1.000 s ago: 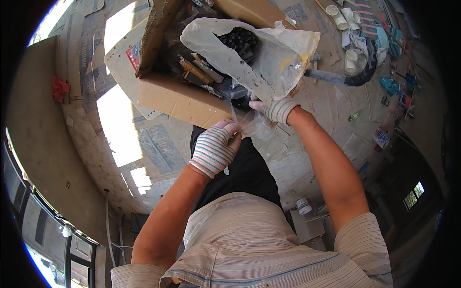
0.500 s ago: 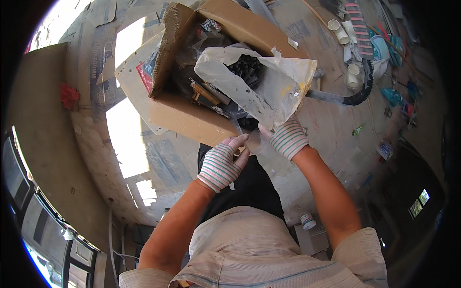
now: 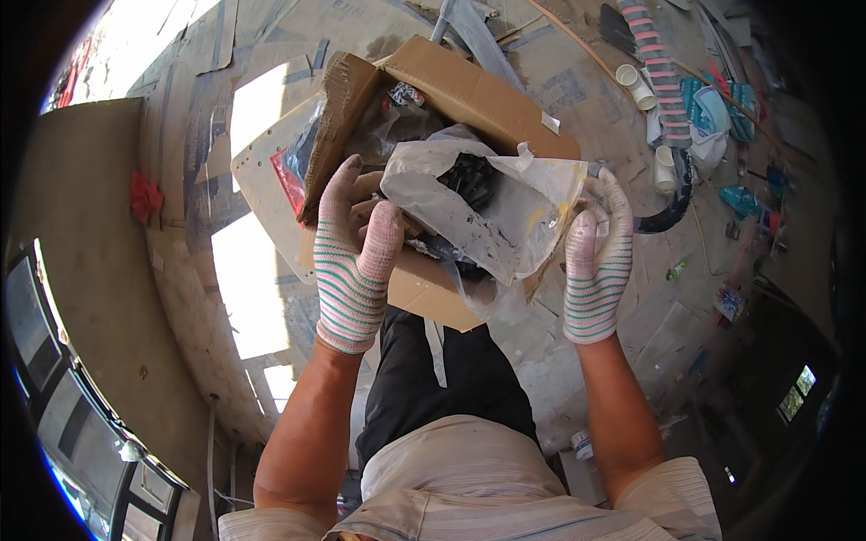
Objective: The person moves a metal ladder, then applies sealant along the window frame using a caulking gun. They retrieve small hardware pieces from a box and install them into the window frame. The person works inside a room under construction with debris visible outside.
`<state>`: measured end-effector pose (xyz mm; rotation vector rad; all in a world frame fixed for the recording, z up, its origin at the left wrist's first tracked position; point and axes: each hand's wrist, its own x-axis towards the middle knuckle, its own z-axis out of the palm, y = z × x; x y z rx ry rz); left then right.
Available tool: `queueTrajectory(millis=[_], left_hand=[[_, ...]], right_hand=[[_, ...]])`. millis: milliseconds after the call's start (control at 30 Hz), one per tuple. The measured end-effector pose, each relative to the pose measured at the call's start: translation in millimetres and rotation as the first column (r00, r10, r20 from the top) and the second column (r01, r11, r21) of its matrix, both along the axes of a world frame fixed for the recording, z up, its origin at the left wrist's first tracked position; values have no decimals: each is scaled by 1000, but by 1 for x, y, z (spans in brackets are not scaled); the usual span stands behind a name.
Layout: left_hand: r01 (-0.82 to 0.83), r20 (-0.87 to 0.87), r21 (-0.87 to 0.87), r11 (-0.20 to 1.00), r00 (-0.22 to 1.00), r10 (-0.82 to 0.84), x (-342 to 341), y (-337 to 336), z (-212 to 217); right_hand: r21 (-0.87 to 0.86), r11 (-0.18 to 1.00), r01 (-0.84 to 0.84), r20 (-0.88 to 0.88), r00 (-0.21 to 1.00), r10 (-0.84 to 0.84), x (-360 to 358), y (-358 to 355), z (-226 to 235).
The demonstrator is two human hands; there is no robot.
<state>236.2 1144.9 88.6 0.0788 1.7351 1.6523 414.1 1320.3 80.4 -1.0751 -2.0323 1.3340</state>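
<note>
An open cardboard box (image 3: 483,90) sits in front of me, with a whitish, cloudy plastic bag (image 3: 528,203) lying across its right side. Small black pieces (image 3: 469,182) show in the bag's mouth. My left hand (image 3: 350,270), in a pink-and-green striped glove, is at the box's near left side, thumb and fingers apart. Its fingertips overlap the box, and whether they touch it I cannot tell. Beside the bag's right end is my right hand (image 3: 597,270), gloved alike, thumb apart from the fingers. Neither hand visibly grips anything.
Under the box's left side is a pale board (image 3: 262,171) with holes. A ribbed hose (image 3: 663,72) with a dark curved end lies on the right, near white paper cups (image 3: 636,86) and scattered litter. A red cloth (image 3: 144,197) lies by the left wall.
Both hands have left the bag's near edge and spread apart, left hand up and left, right hand up and right. Box and bag now appear slightly lower in view.
</note>
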Motion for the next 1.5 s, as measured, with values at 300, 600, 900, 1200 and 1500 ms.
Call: queueTrajectory(millis=[300,600,900,1200,1500], left_hand=[[95,-154,-138,986,981,-116,2,16,-14],[0,-191,-171,985,981,-34,5,-17,-11],[-84,-130,-121,989,989,68,0,-24,-12],[-83,-113,-156,984,991,66,3,-25,-11],[33,78,-161,986,997,-20,35,-47,-14]], right_hand=[[109,982,-152,333,937,108,-30,-1,-2],[-227,974,16,152,988,19,-31,-12,22],[-189,981,-52,67,996,66,-27,-31,21],[-226,969,-95,5,995,99,-32,-38,17],[-21,915,-403,-92,912,400,-42,-88,-9]])
